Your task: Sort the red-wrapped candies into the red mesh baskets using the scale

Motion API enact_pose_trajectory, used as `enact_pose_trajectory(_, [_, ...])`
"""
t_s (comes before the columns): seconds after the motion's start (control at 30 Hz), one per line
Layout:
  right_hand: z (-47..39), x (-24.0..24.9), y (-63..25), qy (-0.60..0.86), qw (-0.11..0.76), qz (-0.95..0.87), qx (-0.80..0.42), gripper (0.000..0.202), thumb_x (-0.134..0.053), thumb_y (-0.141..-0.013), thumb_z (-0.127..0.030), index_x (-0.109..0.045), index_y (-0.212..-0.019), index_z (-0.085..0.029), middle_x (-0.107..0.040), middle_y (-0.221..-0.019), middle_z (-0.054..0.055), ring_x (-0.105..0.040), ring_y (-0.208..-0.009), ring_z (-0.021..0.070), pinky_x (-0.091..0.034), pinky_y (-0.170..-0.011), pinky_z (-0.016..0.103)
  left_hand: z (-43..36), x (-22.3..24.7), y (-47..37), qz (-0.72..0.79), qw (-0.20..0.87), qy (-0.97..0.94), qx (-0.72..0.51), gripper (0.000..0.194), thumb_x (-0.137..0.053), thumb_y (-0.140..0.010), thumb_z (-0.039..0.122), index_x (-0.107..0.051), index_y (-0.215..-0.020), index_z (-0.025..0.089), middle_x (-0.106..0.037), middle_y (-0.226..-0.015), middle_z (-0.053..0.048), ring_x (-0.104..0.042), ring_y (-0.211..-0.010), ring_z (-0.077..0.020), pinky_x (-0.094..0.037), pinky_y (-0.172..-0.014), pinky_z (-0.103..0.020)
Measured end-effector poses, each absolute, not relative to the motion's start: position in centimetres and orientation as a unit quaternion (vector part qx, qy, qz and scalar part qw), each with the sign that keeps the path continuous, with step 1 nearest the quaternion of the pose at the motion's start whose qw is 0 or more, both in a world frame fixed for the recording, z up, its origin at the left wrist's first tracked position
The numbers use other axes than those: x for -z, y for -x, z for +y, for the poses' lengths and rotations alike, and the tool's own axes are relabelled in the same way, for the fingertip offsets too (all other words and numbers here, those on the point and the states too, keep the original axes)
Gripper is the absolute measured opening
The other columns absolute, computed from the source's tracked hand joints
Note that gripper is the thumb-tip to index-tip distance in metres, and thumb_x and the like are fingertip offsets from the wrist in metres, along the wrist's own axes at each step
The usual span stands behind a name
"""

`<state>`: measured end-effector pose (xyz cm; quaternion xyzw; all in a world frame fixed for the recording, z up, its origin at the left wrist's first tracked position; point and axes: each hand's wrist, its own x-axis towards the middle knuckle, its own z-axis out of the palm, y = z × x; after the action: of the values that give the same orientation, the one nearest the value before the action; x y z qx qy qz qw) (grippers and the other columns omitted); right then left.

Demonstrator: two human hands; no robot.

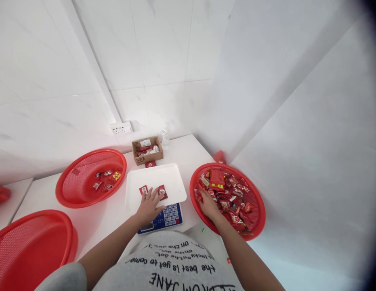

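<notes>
My left hand (149, 206) lies with fingers spread over the front of a white tray (169, 173) on a blue scale (172, 215). Two small red packets lie by its fingertips: one packet (143, 189) to the left and another packet (162, 191) to the right. On the right, my right hand (208, 204) reaches into a red basket (262, 206) heaped with red wrapped packets (227, 194). Its fingertips are bent down among the packets at the basket's left side, and what they may hold is hidden.
A second red basket (65, 178) at left holds a few packets. Another red basket (33, 250) stands at lower left. Behind the scale are a cardboard box (139, 158) of packets and a clear plastic bottle (165, 138). A wall socket (121, 128) is above the table.
</notes>
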<state>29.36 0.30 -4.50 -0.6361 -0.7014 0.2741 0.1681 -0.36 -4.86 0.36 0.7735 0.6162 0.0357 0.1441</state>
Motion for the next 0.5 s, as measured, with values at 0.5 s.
enact_pose_trajectory(0.5, [2.7, 6.3, -29.5, 0.586, 0.032, -0.767, -0.260, 0.055, -0.045, -0.077, -0.017, -0.042, -0.131, -0.005, -0.028, -0.144, 0.018, -0.025, -0.133, 0.0252, -0.022, -0.108, 0.036, -6.5, -0.6, 1.5, 0.657, 0.153, -0.735, -0.070, 0.056, -0.037, -0.086, 0.051, -0.038, -0.135, 0.025, -0.030, -0.145, -0.010, -0.018, -0.135, -0.0307, -0.020, -0.105, -0.055])
